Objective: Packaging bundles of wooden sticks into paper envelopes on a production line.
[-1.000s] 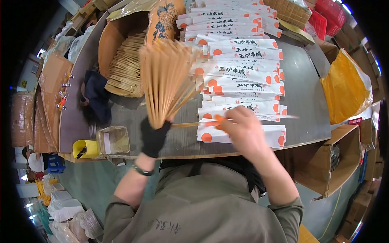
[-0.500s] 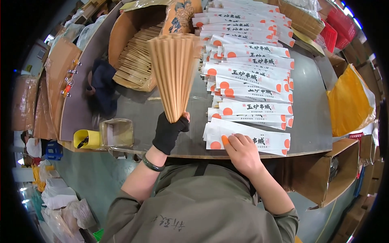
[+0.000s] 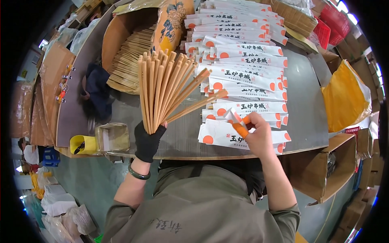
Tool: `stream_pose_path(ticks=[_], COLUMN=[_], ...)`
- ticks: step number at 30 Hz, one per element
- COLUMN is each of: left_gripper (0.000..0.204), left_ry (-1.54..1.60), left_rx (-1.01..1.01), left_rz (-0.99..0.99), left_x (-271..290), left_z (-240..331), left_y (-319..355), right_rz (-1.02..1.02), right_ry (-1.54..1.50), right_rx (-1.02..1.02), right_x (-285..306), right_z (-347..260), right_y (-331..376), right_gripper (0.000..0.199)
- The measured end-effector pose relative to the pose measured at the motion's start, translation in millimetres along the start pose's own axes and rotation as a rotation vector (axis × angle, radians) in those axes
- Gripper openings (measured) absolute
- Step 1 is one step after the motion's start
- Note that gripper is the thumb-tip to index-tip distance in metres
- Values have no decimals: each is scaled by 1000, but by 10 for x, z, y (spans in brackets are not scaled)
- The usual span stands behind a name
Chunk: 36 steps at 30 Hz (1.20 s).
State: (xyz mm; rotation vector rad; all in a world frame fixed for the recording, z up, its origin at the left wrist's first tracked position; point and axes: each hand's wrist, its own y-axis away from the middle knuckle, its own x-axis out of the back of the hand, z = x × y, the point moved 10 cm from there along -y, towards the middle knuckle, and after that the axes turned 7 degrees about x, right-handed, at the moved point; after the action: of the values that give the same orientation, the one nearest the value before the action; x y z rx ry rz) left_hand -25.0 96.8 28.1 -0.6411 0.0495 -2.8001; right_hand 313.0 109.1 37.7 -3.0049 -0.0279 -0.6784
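My left hand [image 3: 146,142], in a black glove with bare fingertips, is closed around the lower ends of a fanned bundle of wooden chopsticks [image 3: 162,91]. Their upper ends spread apart, and a few lean far to the right. My right hand [image 3: 260,137], with orange covers on the thumb and a finger, pinches a white paper chopstick sleeve [image 3: 231,115], seen nearly end-on. Below that hand lie flat sleeves [image 3: 219,135] with orange dots, at the table's near edge. Rightmost chopstick tips are close to the pinched sleeve, apparently just apart from it.
Overlapping rows of sleeves [image 3: 251,60] run up the grey table [image 3: 308,117]. A cardboard box [image 3: 111,50] of chopsticks stands far left, beside dark cloth [image 3: 97,93]. A yellow cup [image 3: 83,145] and a small clear-taped box [image 3: 112,137] sit at the near-left edge.
The chopstick bundle has tilted and fanned out toward the right, and my left hand has moved slightly left and nearer. My right hand has lifted a sleeve off the near pile.
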Motion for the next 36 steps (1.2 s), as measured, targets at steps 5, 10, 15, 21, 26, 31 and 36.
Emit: stream_pose_path(ticks=[5,10,15,21,26,31,36], left_gripper=[32,34,36,19,23,27,29], left_ry=[-110,-181,-370,479,115,81,117], left_rx=[-95,-162,-242,125,54,103,155], left_rz=[-127,-145,-262,-457,-107,-15,16], left_x=[48,259,140,-930,-520,-396,-243], left_z=[153,168,231,534,269,-149,-337], left_y=[9,-96,-116,173,-188,-75,20], right_rz=[-37,-121,-165,-242,-107,-322,-126], right_ry=[21,22,235,593,675,723,533], right_rx=[-10,23,315,855,705,792,731], right_x=[121,112,37,-755,-384,-761,-569], right_z=[-50,-125,-373,-1079,-705,-398,-417], right_y=[-93,-62,-7,228,149,601,559], right_gripper=[25,17,17,17,46,36,24])
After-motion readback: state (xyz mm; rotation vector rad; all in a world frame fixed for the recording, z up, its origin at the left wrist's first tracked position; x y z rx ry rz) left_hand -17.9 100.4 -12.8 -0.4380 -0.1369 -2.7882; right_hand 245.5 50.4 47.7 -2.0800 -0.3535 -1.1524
